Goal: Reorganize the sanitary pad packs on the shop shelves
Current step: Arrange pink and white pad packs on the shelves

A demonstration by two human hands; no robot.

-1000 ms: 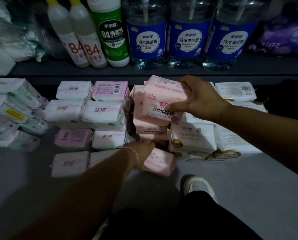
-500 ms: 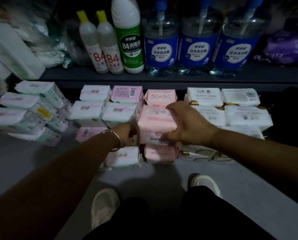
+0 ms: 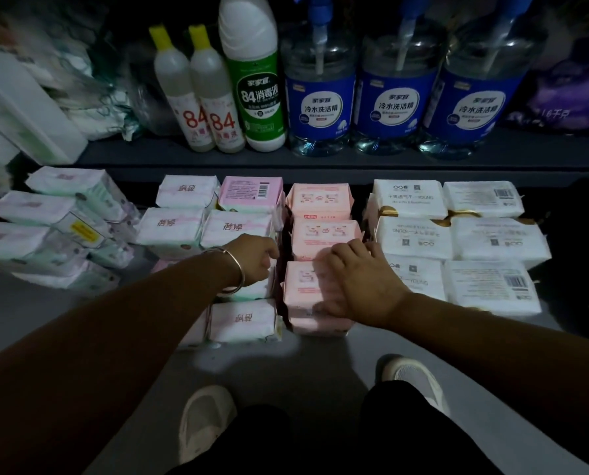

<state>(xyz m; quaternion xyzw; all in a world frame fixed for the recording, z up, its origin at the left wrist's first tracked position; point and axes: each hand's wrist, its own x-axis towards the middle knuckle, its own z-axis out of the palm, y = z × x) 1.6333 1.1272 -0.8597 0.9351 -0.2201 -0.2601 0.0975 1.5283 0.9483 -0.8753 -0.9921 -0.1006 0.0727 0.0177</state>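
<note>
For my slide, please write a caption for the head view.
Both hands, left hand and right hand, press the soft pink plastic pad packs into a tidy column.

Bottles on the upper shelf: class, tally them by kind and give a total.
Slim yellow-capped bottles: 2
Green-labelled white bottle: 1
Blue-labelled clear pump bottles: 3
Total: 6

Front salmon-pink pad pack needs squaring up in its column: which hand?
Right, probably. The right hand already lies on the front salmon-pink plastic pad pack; the left hand sits at the neighbouring white pad packs.
</note>
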